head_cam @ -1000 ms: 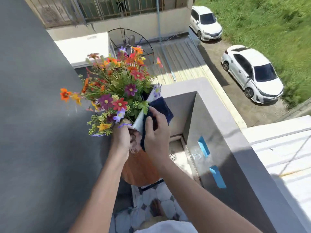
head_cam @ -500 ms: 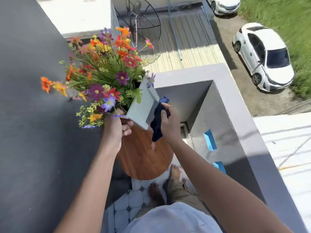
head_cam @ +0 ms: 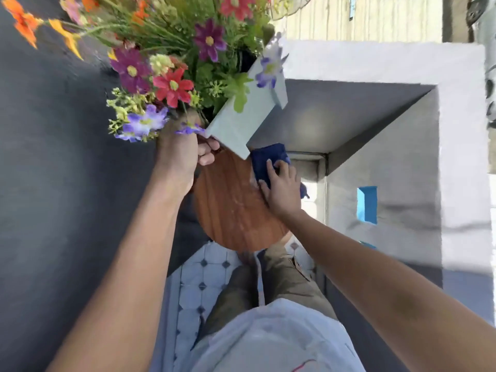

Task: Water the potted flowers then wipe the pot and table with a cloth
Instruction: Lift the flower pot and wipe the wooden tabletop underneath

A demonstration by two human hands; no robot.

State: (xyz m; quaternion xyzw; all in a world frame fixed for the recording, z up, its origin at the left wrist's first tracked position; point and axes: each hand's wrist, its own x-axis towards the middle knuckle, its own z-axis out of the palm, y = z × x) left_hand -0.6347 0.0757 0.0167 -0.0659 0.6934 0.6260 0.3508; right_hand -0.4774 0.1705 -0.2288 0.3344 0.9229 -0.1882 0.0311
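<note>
Nearest to us, both forearms reach out over our own shirt point(head_cam: 273, 336) and trousers point(head_cam: 271, 280), with the tiled floor point(head_cam: 193, 285) below. A little farther out is the round wooden table point(head_cam: 230, 208), and here our right hand point(head_cam: 281, 189) lies flat on the dark blue cloth point(head_cam: 265, 162), fingers spread and pressing it onto the far right part of the tabletop; it is pressing more than gripping. The cloth lies under and just beyond that hand's fingertips, so most of the bare wood lies nearer us and to the left of it. We judge the next wipe should be pulled back toward us and leftward across the top, and the right hand is the one placed to do it. Our left hand point(head_cam: 185, 154) is closed around the base of the pale grey pot point(head_cam: 247, 116), holding it tilted and lifted off the table at the far left edge, its lower corner just beside the cloth. Whether that corner touches the cloth we cannot tell. Farthest out, the bright flowers point(head_cam: 171, 63) fan up and to the left from the pot, against the dark wall point(head_cam: 53, 183).
</note>
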